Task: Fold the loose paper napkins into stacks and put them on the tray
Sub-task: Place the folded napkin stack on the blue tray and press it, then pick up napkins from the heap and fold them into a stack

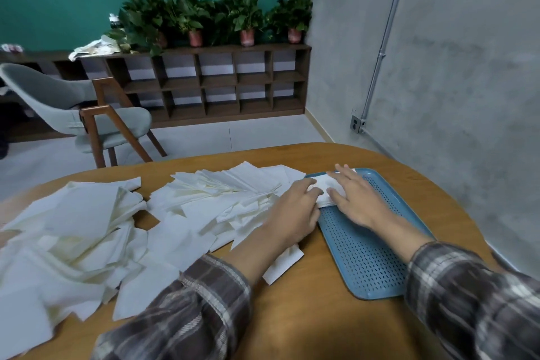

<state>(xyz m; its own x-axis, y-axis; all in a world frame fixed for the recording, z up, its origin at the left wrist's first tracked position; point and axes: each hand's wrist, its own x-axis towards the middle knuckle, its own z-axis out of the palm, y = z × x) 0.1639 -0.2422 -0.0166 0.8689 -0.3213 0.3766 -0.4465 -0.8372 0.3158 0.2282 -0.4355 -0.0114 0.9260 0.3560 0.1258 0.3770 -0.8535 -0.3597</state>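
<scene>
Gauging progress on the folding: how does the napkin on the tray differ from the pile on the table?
The napkin lies on the blue tray; the pile lies on the table. The napkin is one compact folded piece; the pile is many loose sheets, spread and overlapping. The fingers of the left hand and right hand are on the napkin, none on the pile. Both are white paper.

Left hand (292,209) palm down, fingers bent forward, tips hidden, right hand (355,199) palm down, fingers straight and spread, pressed flat, thumbs close together, both forearms (248,248) extended forward, plaid sleeves (204,295) short of wrists
</scene>
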